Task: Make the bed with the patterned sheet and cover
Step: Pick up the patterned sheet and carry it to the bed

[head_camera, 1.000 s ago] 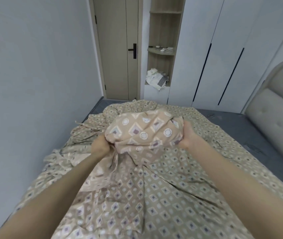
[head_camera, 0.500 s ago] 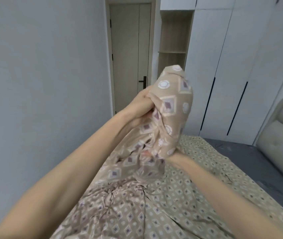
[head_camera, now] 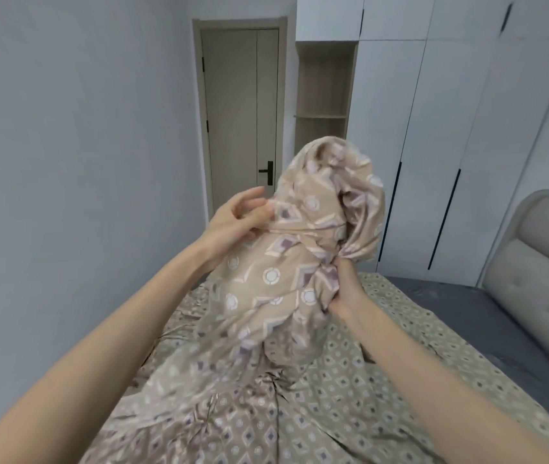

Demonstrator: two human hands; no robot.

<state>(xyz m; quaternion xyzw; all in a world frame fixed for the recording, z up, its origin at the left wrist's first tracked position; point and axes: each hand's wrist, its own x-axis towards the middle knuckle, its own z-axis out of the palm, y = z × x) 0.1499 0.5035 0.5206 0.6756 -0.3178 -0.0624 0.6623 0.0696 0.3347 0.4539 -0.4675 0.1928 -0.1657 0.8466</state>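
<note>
A beige cover [head_camera: 286, 262] with large diamond and circle prints is bunched up and lifted above the bed. My left hand [head_camera: 236, 219] touches its left side, thumb and fingertips pinching a fold. My right hand [head_camera: 343, 286] grips a gathered wad of the cover lower on the right. The cover's lower part trails down to the bed. Beneath it lies the patterned sheet [head_camera: 350, 396] with small diamonds, spread and wrinkled over the grey mattress [head_camera: 467, 306].
A padded headboard [head_camera: 540, 262] stands at the right. A grey wall [head_camera: 65, 195] runs close along the bed's left side. Behind are a closed door [head_camera: 239, 122], open shelves [head_camera: 323, 95] and white wardrobe doors [head_camera: 433, 145].
The bundle of cover rose from the bed to chest height. My left hand loosened from a full grip to a fingertip pinch. My right hand moved up the bundle's right side.
</note>
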